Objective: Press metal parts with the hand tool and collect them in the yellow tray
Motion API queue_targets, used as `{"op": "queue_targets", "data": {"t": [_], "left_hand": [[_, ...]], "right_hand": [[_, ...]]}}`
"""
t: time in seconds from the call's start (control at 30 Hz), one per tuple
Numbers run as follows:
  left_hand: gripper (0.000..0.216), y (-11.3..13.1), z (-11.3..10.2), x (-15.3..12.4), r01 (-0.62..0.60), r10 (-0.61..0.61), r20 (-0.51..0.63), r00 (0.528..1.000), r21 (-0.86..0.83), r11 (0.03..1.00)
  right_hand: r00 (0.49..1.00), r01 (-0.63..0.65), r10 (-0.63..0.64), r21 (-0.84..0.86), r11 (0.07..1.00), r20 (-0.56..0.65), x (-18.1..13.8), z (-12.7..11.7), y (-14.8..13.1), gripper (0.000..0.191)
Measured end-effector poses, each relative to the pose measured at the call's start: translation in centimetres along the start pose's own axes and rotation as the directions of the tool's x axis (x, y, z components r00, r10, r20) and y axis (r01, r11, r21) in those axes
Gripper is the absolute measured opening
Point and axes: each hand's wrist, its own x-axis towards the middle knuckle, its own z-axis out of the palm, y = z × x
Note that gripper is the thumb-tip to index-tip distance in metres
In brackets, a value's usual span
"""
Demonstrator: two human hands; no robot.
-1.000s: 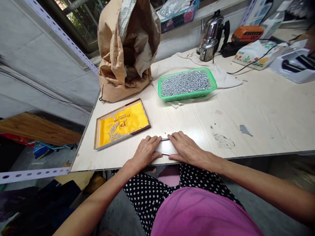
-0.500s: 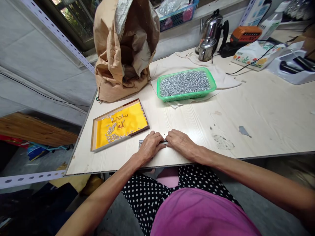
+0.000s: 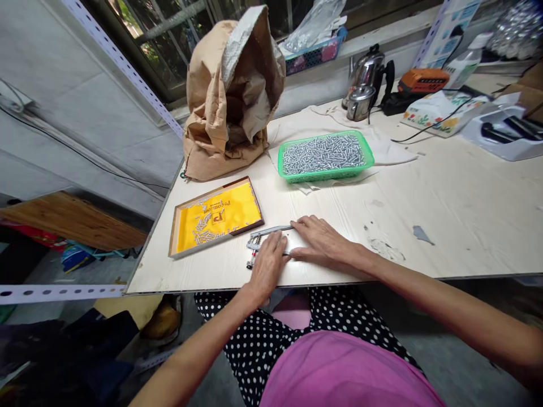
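Note:
A hinged metal piece (image 3: 278,229) with two long arms lies near the table's front edge. At its left end are a spring-like part and a small red bit; its exact kind I cannot tell. My left hand (image 3: 268,264) lies over the lower arm with its fingers closed, hiding much of it. My right hand (image 3: 323,242) grips the right ends, fingertips at the upper arm and thumb by the lower one. The two arms stand apart in a narrow V. Just beyond my left hand is a shallow box (image 3: 216,238) with a yellow bottom and several small metal pins (image 3: 204,235).
A green plastic basket (image 3: 326,175) full of small metal pins stands on a cloth. Behind are a brown paper sack (image 3: 212,113), a steel kettle (image 3: 368,70) and a steel cup (image 3: 360,103). An orange battery (image 3: 423,82) and a flowered tissue box (image 3: 441,113) sit back right.
The metal piece's arms, together under my hands before, are now spread apart. My right hand's thumb and fingers have opened wider with them. The camera view has shifted slightly.

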Motion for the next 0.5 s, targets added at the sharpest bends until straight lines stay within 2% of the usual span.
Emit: {"op": "queue_targets", "data": {"t": [0.17,0.27,0.37,0.43,0.5], "left_hand": [[0.042,2.3,1.7,-2.5,-0.029,0.029,-0.008,1.0,-0.048,0.998],[0.037,2.8,1.8,-2.8,-0.035,0.036,0.02,0.999,-0.062,0.997],[0.039,2.8,1.6,-2.8,-0.028,0.03,0.022,0.999,-0.084,0.996],[0.041,2.9,1.5,-2.8,-0.017,0.019,0.013,1.0,-0.101,0.995],[0.043,2.9,1.7,-2.8,-0.005,0.005,-0.005,1.0,-0.126,0.992]], "right_hand": [[0.999,-0.03,0.032,-0.055,0.998,0.032,1.5,0.0,1.7,0.025],[0.991,-0.117,0.124,-0.134,0.984,0.047,3.9,-0.1,2.0,0.022],[0.974,-0.207,0.222,-0.223,0.953,0.045,6.4,-0.8,1.0,0.02],[0.986,-0.143,0.158,-0.246,0.959,0.044,7.6,-1.1,-0.8,0.019],[0.995,0.068,-0.051,-0.216,0.974,0.083,8.2,-1.0,-3.4,0.018]]}}
